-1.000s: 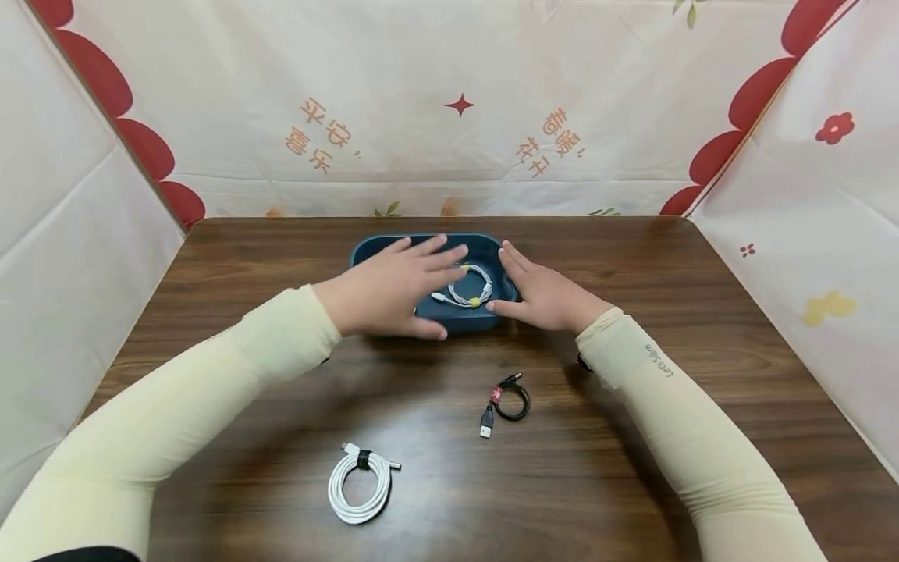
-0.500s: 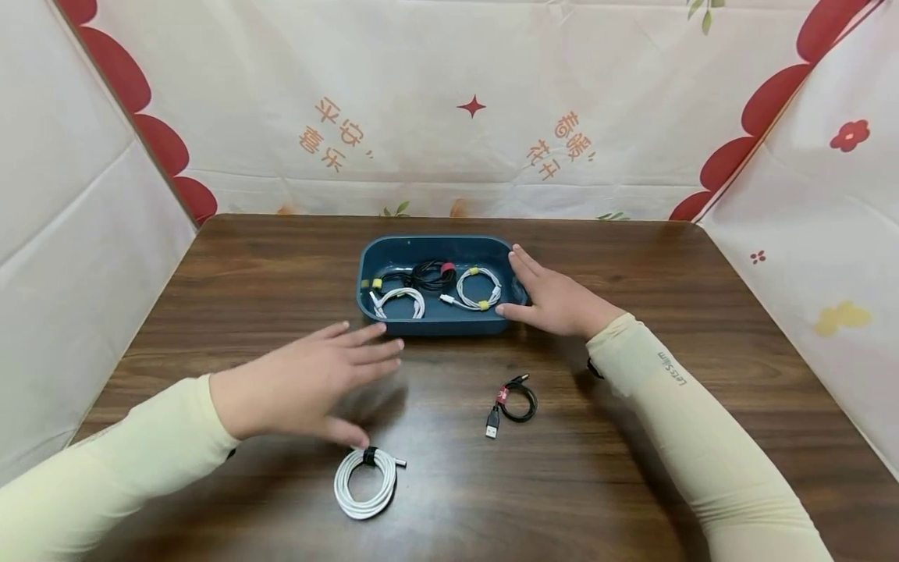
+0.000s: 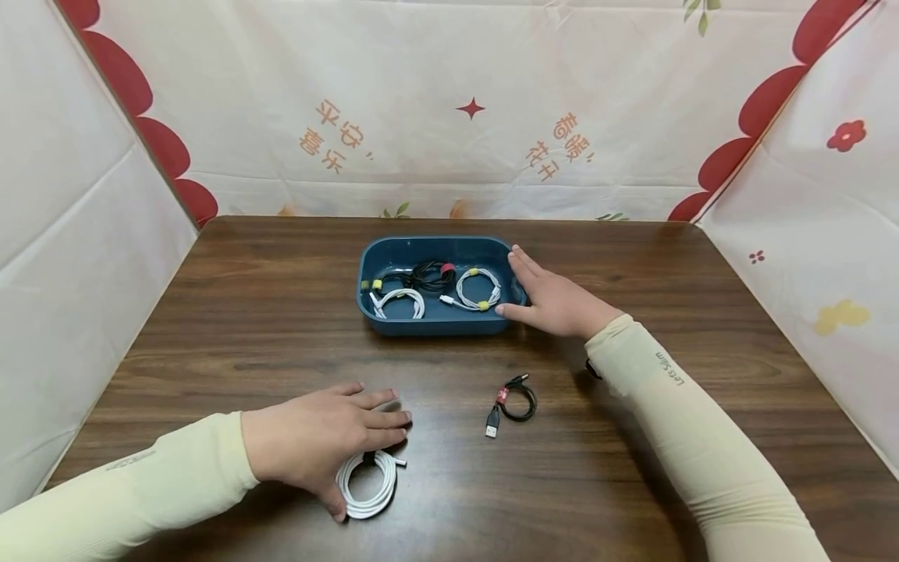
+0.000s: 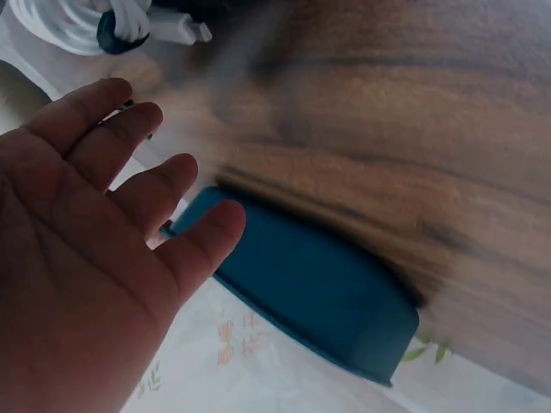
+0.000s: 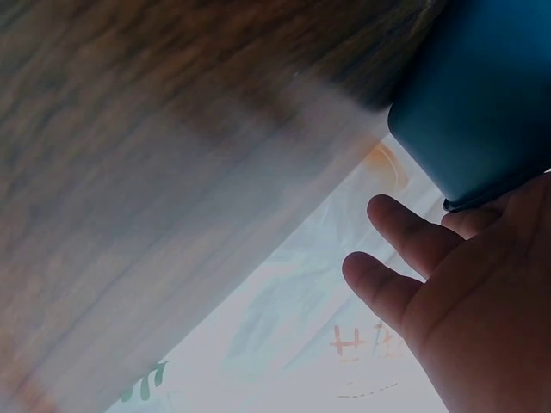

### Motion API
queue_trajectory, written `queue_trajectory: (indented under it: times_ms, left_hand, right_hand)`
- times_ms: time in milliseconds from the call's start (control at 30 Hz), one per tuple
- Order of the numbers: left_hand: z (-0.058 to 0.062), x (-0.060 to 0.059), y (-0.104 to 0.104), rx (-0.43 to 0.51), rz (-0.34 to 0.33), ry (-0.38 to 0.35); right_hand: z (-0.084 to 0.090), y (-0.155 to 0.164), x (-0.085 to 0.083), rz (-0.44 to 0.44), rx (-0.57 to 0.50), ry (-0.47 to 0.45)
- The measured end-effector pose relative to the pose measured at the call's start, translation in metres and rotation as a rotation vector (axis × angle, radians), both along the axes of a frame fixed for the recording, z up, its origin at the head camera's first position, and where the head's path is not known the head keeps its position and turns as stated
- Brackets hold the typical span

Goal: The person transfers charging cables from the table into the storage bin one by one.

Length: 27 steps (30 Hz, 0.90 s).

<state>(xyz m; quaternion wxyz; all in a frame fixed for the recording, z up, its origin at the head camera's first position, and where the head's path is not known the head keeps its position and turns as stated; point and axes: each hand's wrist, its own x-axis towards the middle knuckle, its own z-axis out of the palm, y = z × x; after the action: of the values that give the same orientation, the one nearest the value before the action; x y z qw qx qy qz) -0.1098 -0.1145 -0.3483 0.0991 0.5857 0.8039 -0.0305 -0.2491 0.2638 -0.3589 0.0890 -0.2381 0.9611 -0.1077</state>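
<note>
My left hand, fingers spread, is over the left side of a coiled white cable on the table. The thumb lies at the coil's near edge, and the fingers cover part of its black strap. Beside the right end of a blue plastic box, my right hand rests at the rim with its fingers extended. Inside the box are a white cable with yellow ties, a white cable at the left and black cable with a red tie.
A small coiled black USB cable with a red tie lies on the brown wood table, right of the white coil. White printed cloth stands behind the table and along both sides.
My left hand has moved from above the box back toward me, down to the white coil on the table. My right hand stays at the box's right end.
</note>
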Motion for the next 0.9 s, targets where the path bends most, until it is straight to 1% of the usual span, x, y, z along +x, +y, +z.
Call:
queue_trajectory:
  times_ms: [133, 267, 500, 700, 900]
  left_hand:
    - [-0.004, 0.0, 0.003, -0.02, -0.025, 0.008]
    - [-0.007, 0.0, 0.002, -0.018, -0.024, -0.002]
    - [-0.011, 0.003, -0.004, 0.022, -0.008, -0.027]
    - [-0.013, 0.005, -0.004, 0.047, -0.014, -0.002]
    - [-0.013, 0.005, -0.004, 0.075, -0.042, 0.019]
  right_hand:
    - [-0.001, 0.0, 0.001, -0.001, 0.0, 0.001]
    - [-0.001, 0.001, 0.002, -0.005, -0.002, 0.001]
    - [0.001, -0.001, 0.002, 0.002, -0.014, 0.001]
    - [0.001, 0.0, 0.001, -0.003, -0.005, -0.003]
    - [0.0, -0.001, 0.001, -0.003, -0.004, 0.002]
